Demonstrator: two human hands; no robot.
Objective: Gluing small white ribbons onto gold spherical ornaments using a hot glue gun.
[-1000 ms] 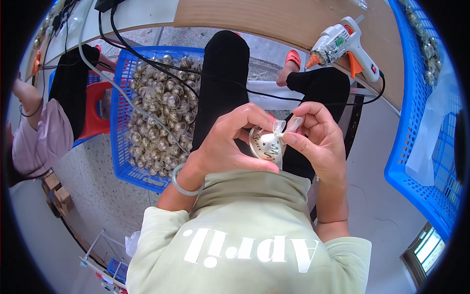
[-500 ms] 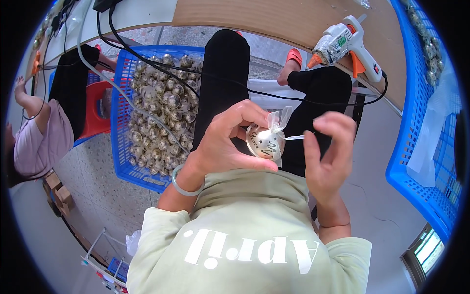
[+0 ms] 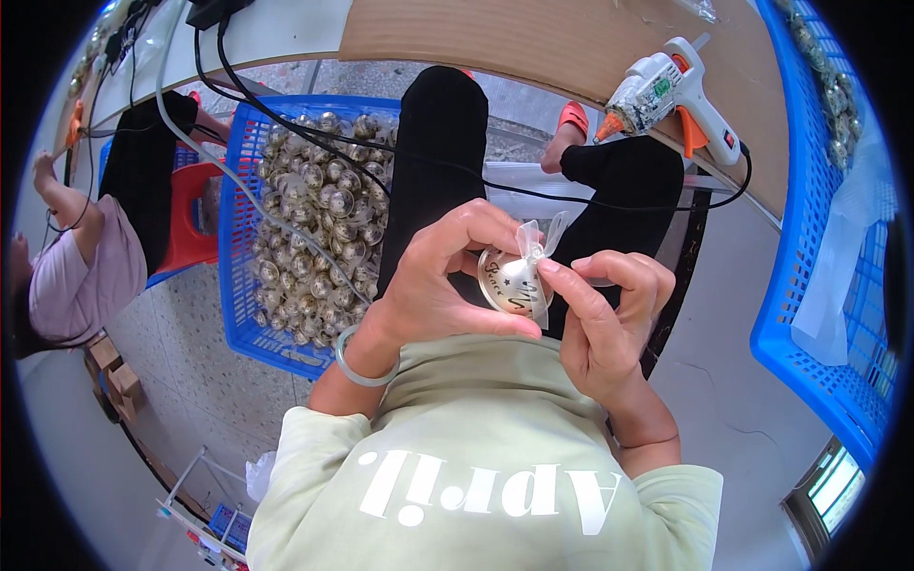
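My left hand [image 3: 443,271] is closed around a clear round ornament [image 3: 505,283] with dark lettering and stars on it, its thumb along the lower side and its fingers over the top. A sheer white ribbon bow [image 3: 541,240] is fixed to the ornament, with a small pale bead-like spot at its knot. Against that knot rests one fingertip of my right hand [image 3: 614,319]. The other fingers of this hand are bent and stand apart, with nothing visible between them.
A blue basket [image 3: 231,228] full of similar ornaments [image 3: 319,224] stands on the floor at left. On the table [image 3: 533,43] lies a white glue gun [image 3: 657,90], its black cord crossing above my knees. Another blue basket [image 3: 800,352] is at right. A person [image 3: 86,257] sits at far left.
My right hand has moved left, from the end of a thin white strand out to the ribbon knot, where a fingertip now touches. My left hand keeps its hold on the ornament.
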